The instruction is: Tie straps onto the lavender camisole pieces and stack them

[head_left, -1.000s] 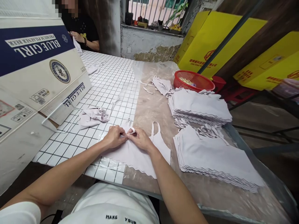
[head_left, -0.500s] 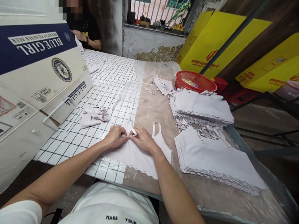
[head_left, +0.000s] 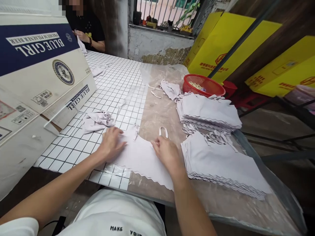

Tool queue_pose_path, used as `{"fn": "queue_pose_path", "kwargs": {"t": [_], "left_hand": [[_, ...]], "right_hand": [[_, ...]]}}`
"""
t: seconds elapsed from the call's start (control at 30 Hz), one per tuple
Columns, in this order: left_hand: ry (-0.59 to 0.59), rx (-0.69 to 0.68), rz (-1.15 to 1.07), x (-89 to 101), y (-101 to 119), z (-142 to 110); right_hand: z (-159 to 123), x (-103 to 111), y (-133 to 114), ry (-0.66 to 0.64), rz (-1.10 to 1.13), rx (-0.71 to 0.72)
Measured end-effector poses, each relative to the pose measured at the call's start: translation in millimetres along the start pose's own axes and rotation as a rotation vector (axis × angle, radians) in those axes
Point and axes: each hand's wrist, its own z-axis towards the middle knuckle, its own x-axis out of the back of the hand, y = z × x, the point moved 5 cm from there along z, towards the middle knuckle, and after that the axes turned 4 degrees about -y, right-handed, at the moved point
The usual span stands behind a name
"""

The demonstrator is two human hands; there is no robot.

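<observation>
Bench before me: white grid cover, clear plastic sheet; on them, flat pale garment, crumpled cloth, two garment stacks.

Two bare hands at a pale, wavy-hemmed garment spread on the table.
The left hand has its fingers apart along one side, a crumpled cloth just beyond it and a beer carton to its left. The right hand curls at the other side, a strap loop just past its knuckles; whether it pinches fabric, I can't tell. To its right lie two garment stacks, a red basket beyond them. Well past both hands, a co-worker holds pale cloth.
</observation>
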Motion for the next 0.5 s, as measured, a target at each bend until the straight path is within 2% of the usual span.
{"fn": "queue_pose_path", "kwargs": {"t": [0.1, 0.2, 0.27, 0.37, 0.5], "left_hand": [[-0.005, 0.126, 0.122, 12.0, -25.9, -26.6], [-0.085, 0.184, 0.116, 13.9, -41.4, -45.8], [-0.126, 0.174, 0.077, 11.1, -42.8, -50.4], [-0.205, 0.159, 0.016, 5.1, -36.1, -50.2], [-0.323, 0.274, -0.222, 9.6, -28.3, -54.6]], "right_hand": [[-55.6, 11.5, 35.4, -0.008, -0.123, -0.197], [-109.7, 5.3, 58.8, -0.03, -0.144, -0.392], [-131.8, -2.8, 62.7, 0.015, -0.108, -0.452], [-140.4, -13.2, 60.7, 0.078, -0.025, -0.454], [-134.4, -8.2, 60.1, 0.069, 0.218, -0.407]]}}
